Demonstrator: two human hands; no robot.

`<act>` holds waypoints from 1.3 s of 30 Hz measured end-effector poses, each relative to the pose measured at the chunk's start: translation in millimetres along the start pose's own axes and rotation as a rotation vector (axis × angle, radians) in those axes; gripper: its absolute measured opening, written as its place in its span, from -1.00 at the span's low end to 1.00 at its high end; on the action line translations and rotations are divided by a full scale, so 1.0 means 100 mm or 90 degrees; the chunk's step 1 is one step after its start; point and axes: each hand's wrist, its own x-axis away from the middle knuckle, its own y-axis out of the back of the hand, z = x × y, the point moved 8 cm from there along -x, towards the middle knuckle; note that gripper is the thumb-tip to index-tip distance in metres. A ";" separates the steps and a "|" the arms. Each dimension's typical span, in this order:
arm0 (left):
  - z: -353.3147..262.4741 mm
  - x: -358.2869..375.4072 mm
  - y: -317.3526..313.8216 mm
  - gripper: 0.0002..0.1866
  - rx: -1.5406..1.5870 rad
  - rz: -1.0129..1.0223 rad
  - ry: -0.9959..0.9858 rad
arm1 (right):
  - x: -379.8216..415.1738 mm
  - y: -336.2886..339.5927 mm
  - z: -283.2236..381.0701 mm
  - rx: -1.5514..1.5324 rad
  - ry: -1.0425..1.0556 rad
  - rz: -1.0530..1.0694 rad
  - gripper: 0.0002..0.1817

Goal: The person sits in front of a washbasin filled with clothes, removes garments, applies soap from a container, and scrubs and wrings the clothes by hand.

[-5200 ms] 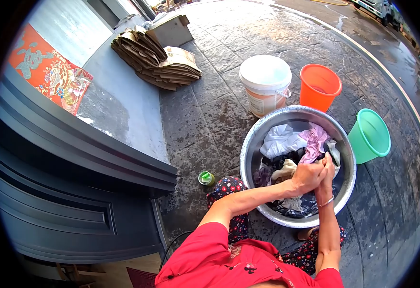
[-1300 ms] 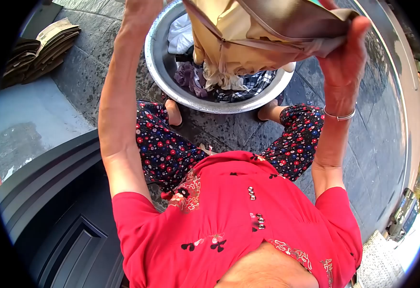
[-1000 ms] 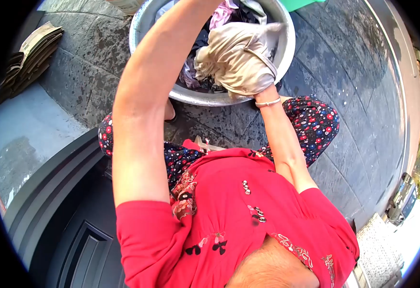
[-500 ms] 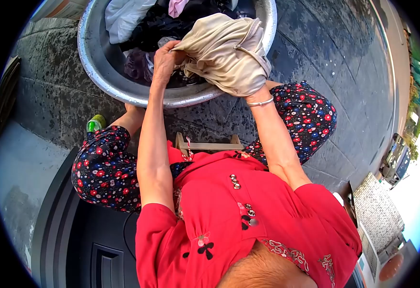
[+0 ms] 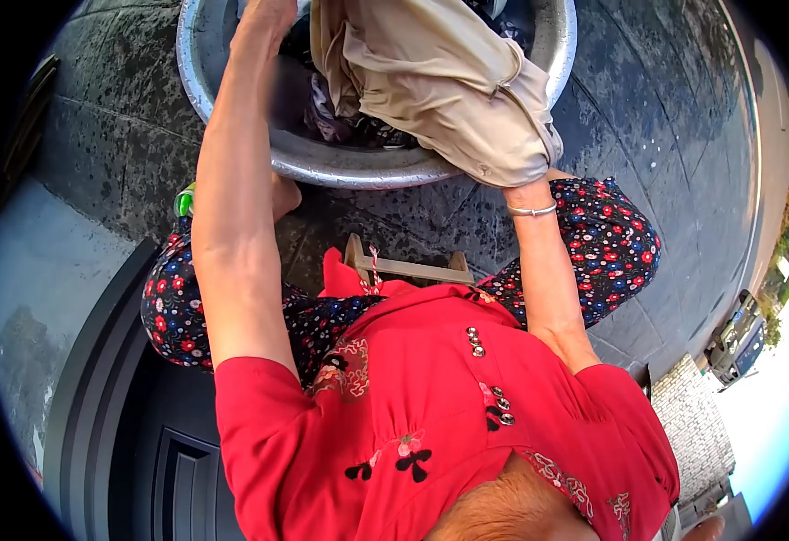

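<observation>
Beside the left hand (image 5: 271,11), beige cloth (image 5: 440,86) hides the right.

Wet dark paving (image 5: 665,171) spreads across the ground, with a wooden stool (image 5: 415,269) on it, partly hidden. On the left are a pale wall (image 5: 61,230), a dark panelled door (image 5: 146,451) and a small green container (image 5: 184,202), mostly covered. Toward the right edge stand a parked car (image 5: 739,341), a light building (image 5: 694,419) and greenery (image 5: 780,242), beneath bright sky (image 5: 787,379).
</observation>
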 end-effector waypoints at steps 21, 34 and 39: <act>2.05 1.70 -1.12 -0.87 -0.731 0.035 -0.085 | 0.23 0.35 -1.15 0.022 -0.188 -0.130 -0.48; 1.89 1.83 -1.97 -0.64 -0.459 0.029 0.052 | 0.04 0.40 -0.92 0.030 -0.215 -0.063 -0.48; 1.76 1.71 -1.76 -0.72 -0.276 -0.142 0.002 | -0.10 0.49 -0.78 0.053 -0.220 -0.036 -0.48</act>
